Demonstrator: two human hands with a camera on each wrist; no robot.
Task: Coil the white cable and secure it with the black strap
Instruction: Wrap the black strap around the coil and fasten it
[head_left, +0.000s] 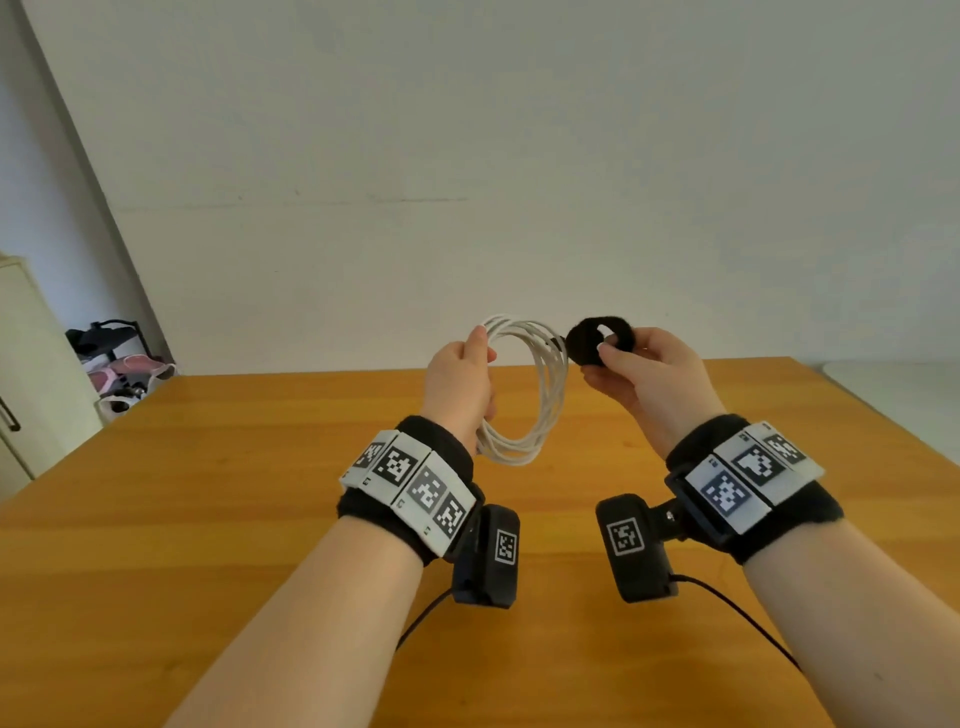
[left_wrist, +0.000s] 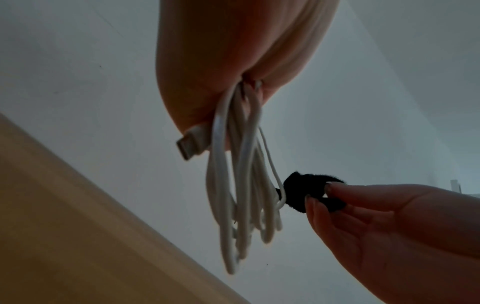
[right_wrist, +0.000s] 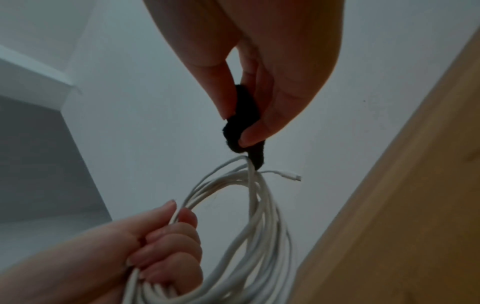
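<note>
While the left hand grips the near-left side of the white cable, its fingers curled tight round the bundled turns, the coil hangs in the air above the far middle of the tabletop, touching nothing below. At the coil's opposite side the right hand pinches the black strap between thumb and fingertips; the strap is curled into a small loop and touches the cable where it appears anchored to a strand. Coiling looks finished; binding has not begun, since no strap encircles the bundle. 2 loose ends stick out: 1 plug beside the left palm and 1 slimmer connector near the strap. Trouble could start there. Should the left grip slacken while the strap is unrolled, the turns would likely spring apart and the ends drop free. Wrapping only some strands would leave the rest sagging, and a strap fastened onto itself too early would bind nothing.
</note>
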